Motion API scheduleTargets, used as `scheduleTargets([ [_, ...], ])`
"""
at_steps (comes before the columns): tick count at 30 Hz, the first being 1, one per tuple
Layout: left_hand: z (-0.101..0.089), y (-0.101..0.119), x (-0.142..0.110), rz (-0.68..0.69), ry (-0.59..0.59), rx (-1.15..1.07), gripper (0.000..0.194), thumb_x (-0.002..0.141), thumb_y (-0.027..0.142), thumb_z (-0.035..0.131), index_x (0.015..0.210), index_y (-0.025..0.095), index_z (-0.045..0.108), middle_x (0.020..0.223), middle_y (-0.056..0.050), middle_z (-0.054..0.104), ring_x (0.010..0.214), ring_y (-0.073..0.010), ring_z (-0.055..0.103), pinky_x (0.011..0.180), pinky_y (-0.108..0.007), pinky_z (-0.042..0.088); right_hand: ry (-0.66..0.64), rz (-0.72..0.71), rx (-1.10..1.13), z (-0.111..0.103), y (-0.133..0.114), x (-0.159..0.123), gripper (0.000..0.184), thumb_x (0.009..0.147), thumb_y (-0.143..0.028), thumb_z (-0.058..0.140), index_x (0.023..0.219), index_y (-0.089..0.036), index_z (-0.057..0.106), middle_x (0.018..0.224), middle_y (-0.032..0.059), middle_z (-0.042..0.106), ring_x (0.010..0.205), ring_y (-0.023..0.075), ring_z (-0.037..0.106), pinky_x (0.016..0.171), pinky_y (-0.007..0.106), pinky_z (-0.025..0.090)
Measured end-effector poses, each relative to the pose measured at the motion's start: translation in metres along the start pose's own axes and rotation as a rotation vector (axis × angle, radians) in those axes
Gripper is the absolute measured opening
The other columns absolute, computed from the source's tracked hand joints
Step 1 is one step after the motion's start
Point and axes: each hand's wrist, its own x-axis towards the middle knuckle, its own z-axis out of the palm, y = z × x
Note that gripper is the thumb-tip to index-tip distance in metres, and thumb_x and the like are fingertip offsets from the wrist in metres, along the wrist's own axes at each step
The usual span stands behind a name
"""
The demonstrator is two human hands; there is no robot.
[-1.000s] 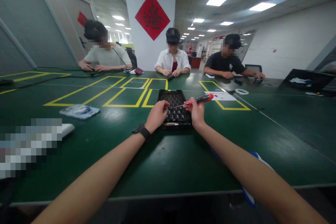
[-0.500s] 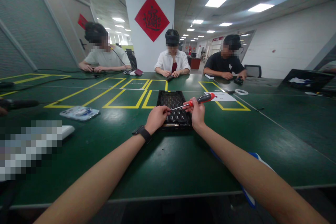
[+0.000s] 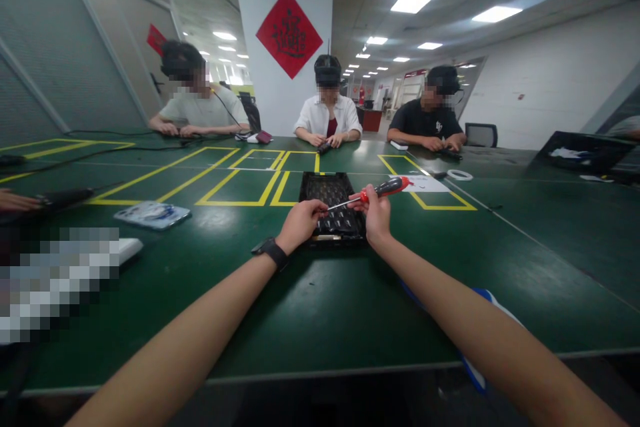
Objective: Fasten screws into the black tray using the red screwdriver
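Observation:
My right hand [image 3: 376, 215] is closed around a screwdriver [image 3: 389, 188] with a red and black handle. The shaft points left and slightly down, over a black tray [image 3: 336, 188] with rows of small shiny dark bumps. At the screwdriver's tip, the fingers of my left hand [image 3: 303, 221] are pinched together; whatever they hold there is too small to make out. A dark band is on my left wrist. Both hands are above the near part of the tray, which they partly cover.
The green table [image 3: 210, 320] bears yellow tape outlines. On the left lie a patterned phone-like slab [image 3: 153, 214] and a white object [image 3: 127, 250], partly pixelated. A paper sheet [image 3: 425, 184] and a white ring [image 3: 459, 175] lie right. Three people sit opposite; another hand [image 3: 20, 201] shows far left.
My hands and the screwdriver stay almost in place; the left fingers shift very slightly right. At the far left, another person's hand and the dark object it holds have moved right.

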Motion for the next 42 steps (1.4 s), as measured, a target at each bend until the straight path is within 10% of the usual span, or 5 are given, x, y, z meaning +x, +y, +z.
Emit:
scheduleTargets([
  [20, 0.001, -0.004, -0.001, -0.015, 0.007, -0.042, 0.021, 0.072, 0.013, 0.051, 0.086, 0.019, 0.066, 0.081, -0.005, 0.068, 0.077, -0.0187, 0.061, 0.071, -0.029, 0.047, -0.052, -0.007, -0.065, 0.004, -0.009, -0.005, 0.031, 0.08, -0.046, 0.049, 0.08, -0.016, 0.051, 0.069, 0.0029, 0.066, 0.051, 0.0108, 0.061, 0.051, 0.021, 0.047],
  [34, -0.007, 0.011, -0.004, 0.08, -0.061, 0.007, 0.016, 0.075, 0.016, 0.049, 0.085, 0.019, 0.062, 0.083, -0.003, 0.067, 0.078, -0.0177, 0.06, 0.067, -0.025, 0.044, -0.381, -0.127, -0.203, 0.018, -0.018, -0.026, 0.023, 0.081, -0.039, 0.052, 0.095, -0.021, 0.048, 0.077, -0.0005, 0.066, 0.066, 0.0113, 0.062, 0.072, 0.028, 0.05],
  [42, -0.008, 0.014, -0.005, 0.137, -0.077, 0.075, 0.025, 0.071, 0.032, 0.062, 0.093, 0.02, 0.059, 0.086, -0.003, 0.065, 0.076, -0.0182, 0.059, 0.066, -0.026, 0.042, -0.288, -0.152, -0.242, 0.019, -0.022, -0.029, 0.026, 0.084, -0.044, 0.045, 0.081, -0.02, 0.053, 0.076, 0.0019, 0.066, 0.063, 0.0123, 0.061, 0.068, 0.028, 0.05],
])
